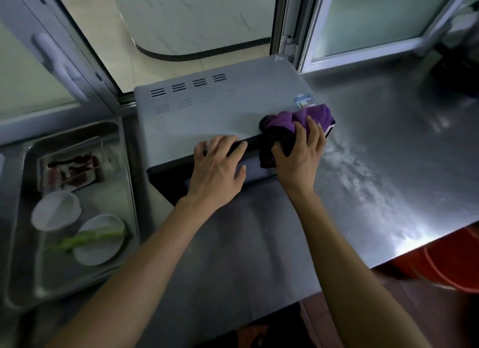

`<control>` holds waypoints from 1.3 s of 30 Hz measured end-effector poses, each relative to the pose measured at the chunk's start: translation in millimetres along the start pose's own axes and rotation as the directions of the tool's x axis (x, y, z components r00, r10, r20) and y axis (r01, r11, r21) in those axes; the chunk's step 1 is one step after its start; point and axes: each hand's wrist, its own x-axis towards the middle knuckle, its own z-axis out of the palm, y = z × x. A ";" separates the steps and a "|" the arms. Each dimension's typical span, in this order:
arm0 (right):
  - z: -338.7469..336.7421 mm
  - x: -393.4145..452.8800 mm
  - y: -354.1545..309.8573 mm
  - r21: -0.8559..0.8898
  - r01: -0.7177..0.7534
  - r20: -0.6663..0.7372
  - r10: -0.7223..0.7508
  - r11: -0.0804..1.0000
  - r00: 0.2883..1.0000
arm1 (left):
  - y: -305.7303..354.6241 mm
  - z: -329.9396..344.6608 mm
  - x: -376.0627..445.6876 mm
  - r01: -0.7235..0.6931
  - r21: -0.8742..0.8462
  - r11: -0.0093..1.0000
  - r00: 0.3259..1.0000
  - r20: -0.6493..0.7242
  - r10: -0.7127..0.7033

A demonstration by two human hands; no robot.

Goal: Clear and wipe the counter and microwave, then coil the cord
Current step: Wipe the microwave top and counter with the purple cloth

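A grey microwave (207, 114) with vent slots on top stands on the steel counter (388, 140) below an open window. My left hand (220, 166) rests with spread fingers on the microwave's front top edge. My right hand (298, 153) grips a bunched purple cloth (305, 119) against the microwave's front right corner. No cord is in view.
A steel tray (33, 290) at the left holds two white dishes (55, 210), green vegetable stalks (88, 240) and a clear box. White smears streak the counter at the right. An orange bucket (445, 264) sits below the counter's right edge.
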 end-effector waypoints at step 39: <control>16.8 7.5 49.4 0.640 -0.503 0.150 0.548 0.581 0.823 | 62.0 26.2 89.6 -0.146 -0.124 0.982 0.989 0.014 0.148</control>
